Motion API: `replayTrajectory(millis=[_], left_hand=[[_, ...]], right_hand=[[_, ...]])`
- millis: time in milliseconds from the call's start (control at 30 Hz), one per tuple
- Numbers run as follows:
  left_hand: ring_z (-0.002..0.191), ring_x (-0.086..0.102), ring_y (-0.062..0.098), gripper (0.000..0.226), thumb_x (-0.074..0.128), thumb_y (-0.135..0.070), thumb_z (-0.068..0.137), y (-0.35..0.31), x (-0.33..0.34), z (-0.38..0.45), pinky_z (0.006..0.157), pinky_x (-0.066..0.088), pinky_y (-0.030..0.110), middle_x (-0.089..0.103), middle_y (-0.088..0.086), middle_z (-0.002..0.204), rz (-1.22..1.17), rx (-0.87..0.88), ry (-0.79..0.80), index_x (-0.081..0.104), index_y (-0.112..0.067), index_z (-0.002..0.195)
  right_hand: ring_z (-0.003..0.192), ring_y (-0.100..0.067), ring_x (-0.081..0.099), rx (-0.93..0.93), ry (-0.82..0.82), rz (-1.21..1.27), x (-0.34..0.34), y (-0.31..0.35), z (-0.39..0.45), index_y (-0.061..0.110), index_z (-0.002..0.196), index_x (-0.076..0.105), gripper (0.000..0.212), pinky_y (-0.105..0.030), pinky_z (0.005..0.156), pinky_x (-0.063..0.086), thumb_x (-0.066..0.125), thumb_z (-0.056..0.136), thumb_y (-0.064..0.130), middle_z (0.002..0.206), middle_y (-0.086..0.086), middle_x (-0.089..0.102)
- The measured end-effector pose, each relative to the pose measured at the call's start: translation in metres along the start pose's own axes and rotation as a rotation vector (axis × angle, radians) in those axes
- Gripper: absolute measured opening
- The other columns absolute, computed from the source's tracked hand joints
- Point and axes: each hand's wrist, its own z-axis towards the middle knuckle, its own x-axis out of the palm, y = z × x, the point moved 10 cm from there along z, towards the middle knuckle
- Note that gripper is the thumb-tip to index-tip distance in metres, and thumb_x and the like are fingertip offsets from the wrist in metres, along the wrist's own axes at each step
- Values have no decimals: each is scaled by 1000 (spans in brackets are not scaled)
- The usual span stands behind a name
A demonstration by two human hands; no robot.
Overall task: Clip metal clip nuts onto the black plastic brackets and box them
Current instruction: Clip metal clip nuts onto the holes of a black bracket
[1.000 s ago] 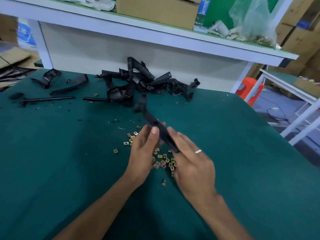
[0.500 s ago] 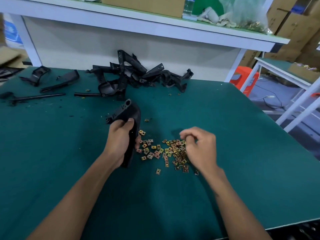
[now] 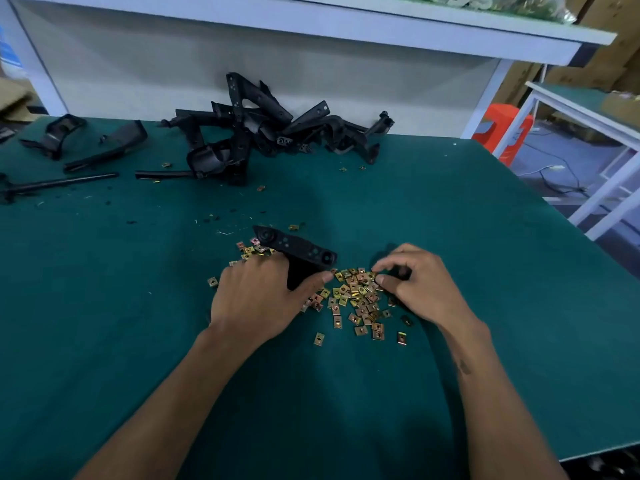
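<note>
Black plastic bracket [image 3: 298, 252] gripped in left hand [image 3: 258, 299], right hand [image 3: 420, 289] fingertips pinching among brass clip nuts [image 3: 356, 299] on green table [image 3: 104, 306].

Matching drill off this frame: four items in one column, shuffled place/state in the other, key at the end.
Items
1. bracket
2. clip nuts
3. bracket pile
4. orange stool

Place/state
A. heaped at the mat's far edge against the white panel
B. scattered loose on the green mat between both hands
C. on the floor beyond the table's right corner
D. gripped by the left hand

The right hand reaches into the nuts; whether it pinches one cannot be told.

Pairs: 1-D, 2-B, 3-A, 4-C
</note>
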Motion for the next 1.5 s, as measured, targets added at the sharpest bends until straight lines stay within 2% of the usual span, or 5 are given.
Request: replayTrajectory(millis=[300,467,767,933,1500], left_hand=[[42,31,21,58,28,-72,98,-22,-3,-14,44,13,25,24,-10,51,70,25,-79,32,-18,76],[40,53,29,49,41,-61,98,-30,-4,-14,45,7,24,15,-12,55,107,76,-66,31,-18,77],[50,64,32,44,46,-62,95,-34,-2,-16,48,26,28,67,4,65,116,126,-101,32,-22,82],[49,64,32,47,49,-62,95,-33,-2,-15,48,28,27,68,4,66,124,122,-102,54,-17,84],[59,66,35,52,42,-68,95,-29,-1,-15,52,32,31,69,5,72,19,82,-68,56,-18,88]], right_hand=[[78,1,60,10,-61,4,4,1,-3,33,86,62,22,-12,62,43,69,95,14,85,16,66],[90,-7,67,-22,-243,262,-17,12,-6,26,94,64,15,-23,78,52,65,98,12,92,9,72],[83,-9,71,-166,-142,732,15,76,-12,18,108,74,22,-19,79,54,68,95,2,83,5,76],[80,-18,74,-101,-243,826,9,64,-10,15,92,73,15,-27,77,58,79,86,2,82,-5,77],[82,-13,72,-41,-164,888,24,64,-8,26,84,81,19,-27,78,56,77,83,7,84,-2,78]])
